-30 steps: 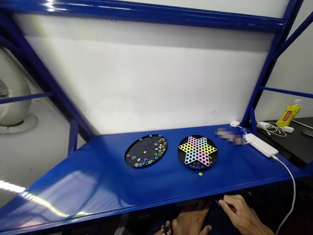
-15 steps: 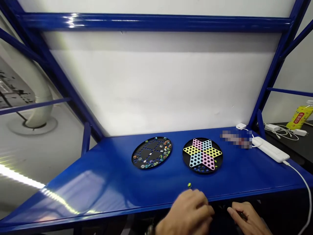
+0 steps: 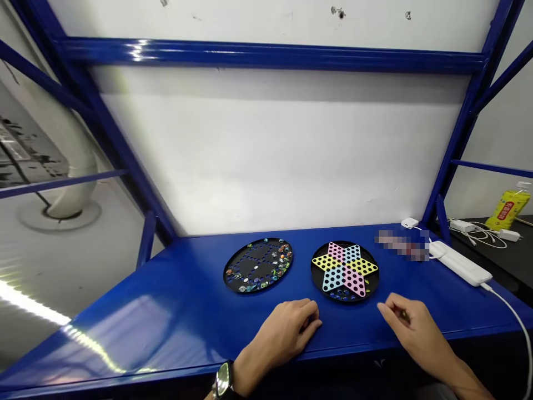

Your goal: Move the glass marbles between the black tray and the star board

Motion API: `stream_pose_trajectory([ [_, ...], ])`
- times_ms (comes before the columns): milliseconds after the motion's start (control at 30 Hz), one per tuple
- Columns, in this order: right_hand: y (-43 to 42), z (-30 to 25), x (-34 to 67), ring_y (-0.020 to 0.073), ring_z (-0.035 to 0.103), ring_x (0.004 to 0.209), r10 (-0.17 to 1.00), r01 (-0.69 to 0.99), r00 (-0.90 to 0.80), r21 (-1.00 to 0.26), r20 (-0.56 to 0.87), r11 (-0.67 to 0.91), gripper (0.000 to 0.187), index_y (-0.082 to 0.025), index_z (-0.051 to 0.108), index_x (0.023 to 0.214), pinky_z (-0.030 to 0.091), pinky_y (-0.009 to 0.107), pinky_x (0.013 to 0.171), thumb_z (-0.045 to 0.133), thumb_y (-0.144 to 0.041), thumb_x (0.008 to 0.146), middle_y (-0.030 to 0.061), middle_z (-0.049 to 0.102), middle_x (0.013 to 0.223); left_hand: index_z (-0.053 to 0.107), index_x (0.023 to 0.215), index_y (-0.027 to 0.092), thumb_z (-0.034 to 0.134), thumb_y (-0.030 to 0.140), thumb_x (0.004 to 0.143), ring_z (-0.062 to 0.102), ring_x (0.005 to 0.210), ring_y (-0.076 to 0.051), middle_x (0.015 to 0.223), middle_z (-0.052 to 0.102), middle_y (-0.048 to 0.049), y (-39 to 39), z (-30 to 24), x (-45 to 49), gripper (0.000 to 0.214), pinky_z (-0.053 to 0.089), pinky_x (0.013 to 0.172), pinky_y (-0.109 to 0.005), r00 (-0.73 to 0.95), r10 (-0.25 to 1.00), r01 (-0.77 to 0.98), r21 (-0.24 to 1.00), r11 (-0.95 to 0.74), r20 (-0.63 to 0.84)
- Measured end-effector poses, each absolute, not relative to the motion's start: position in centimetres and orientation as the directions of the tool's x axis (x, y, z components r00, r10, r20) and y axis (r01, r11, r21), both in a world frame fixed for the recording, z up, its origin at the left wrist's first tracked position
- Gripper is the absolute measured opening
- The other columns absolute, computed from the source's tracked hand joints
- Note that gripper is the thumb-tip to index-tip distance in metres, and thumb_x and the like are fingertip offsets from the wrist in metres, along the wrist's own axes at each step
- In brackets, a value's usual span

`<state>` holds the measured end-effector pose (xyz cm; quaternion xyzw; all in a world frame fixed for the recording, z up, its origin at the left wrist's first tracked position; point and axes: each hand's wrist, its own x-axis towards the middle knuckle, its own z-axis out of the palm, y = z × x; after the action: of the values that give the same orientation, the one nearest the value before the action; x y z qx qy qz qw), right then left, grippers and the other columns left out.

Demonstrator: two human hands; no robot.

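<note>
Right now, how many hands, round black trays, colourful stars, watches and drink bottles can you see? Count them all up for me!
Hands: 2 (left hand, right hand)
Round black trays: 2 (left tray, right tray)
Colourful star: 1
Watch: 1
Drink bottle: 1
Total: 7

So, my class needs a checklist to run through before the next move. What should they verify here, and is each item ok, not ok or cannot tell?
1. Left hand empty: cannot tell; curled fingers hide its palm.
2. Right hand empty: cannot tell; something small may show within the curled fingers.
3. Star board within the rim of the right-hand tray: ok.
4. Marbles evenly spread in the left-hand tray: not ok; most crowd its right and near sides.
5. White device clear of both hands: ok; it lies apart, farther right.
</note>
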<state>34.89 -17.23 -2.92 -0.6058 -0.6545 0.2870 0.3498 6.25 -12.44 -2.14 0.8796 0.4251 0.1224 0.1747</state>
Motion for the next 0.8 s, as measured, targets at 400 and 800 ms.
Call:
stream_pose_trajectory([
  [400, -10.9, -3.9, 33.3, 0.0208, 0.068, 0.059, 0.962, 0.964, -0.228, 0.177, 0.148, 0.201, 0.036, -0.018, 0.065, 0.095, 0.025, 0.027, 0.048, 0.032, -0.031, 0.104, 0.0076, 0.071, 0.071, 0.051, 0.07, 0.02, 0.052, 0.028, 0.093, 0.045, 0.056, -0.01, 0.069, 0.06, 0.003, -12.5, -2.4, 5.9, 0.024, 0.029, 0.056, -0.025, 0.622, 0.767, 0.652, 0.435, -0.62, 0.161],
  [800, -10.2, -4.3, 33.9, 0.022, 0.071, 0.063, 0.957, 0.958, -0.25, 0.182, 0.149, 0.222, 0.04, -0.019, 0.068, 0.087, 0.027, 0.027, 0.048, 0.036, -0.035, 0.105, 0.0069, 0.074, 0.074, 0.05, 0.067, 0.02, 0.048, 0.029, 0.095, 0.045, 0.056, -0.01, 0.068, 0.058, 0.002, -12.3, -2.5, 5.8, 0.029, 0.028, 0.056, -0.026, 0.625, 0.763, 0.647, 0.438, -0.624, 0.164],
])
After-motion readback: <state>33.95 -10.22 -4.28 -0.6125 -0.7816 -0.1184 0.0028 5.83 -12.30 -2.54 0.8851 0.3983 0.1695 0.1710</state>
